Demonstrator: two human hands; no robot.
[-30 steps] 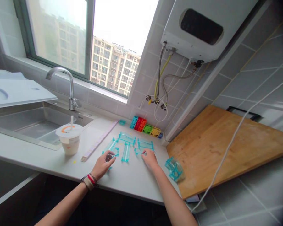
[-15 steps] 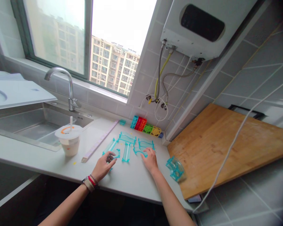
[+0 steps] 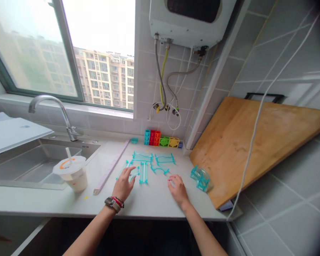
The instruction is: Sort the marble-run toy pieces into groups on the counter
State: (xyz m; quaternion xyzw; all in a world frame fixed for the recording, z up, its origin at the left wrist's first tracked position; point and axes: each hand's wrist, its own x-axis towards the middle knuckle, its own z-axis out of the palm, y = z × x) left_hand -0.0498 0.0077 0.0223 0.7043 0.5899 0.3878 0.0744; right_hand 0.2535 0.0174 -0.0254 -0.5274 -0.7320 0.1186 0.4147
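Several clear teal plastic pieces lie flat on the white countertop (image 3: 154, 199). My left hand (image 3: 124, 185) is over the left group with thumb and fingers apart; a small curved piece (image 3: 135, 173) is partly hidden behind them, and I cannot tell whether they touch it. Just right of that lies a straight teal piece (image 3: 143, 173). My right hand (image 3: 178, 190) is low over the counter, fingers loosely bent with a gap to the thumb and nothing seen between. Beyond its fingertips is an arched teal piece (image 3: 160, 169). Two wider teal pieces (image 3: 142, 156) (image 3: 164, 159) lie farther back.
Colored plastic blocks (image 3: 160, 138) line the wall. A teal assembled piece (image 3: 201, 177) stands by the leaning wooden board (image 3: 256, 142). Left are a pale lilac strip (image 3: 112, 167), a lidded cup with straw (image 3: 74, 174) and the sink (image 3: 29, 184). A white cable (image 3: 252, 142) hangs at right.
My right hand has drawn back toward me, away from the arched teal piece, which now shows fully. My left hand stays by the left pieces, fingers more stretched. The camera view has turned.
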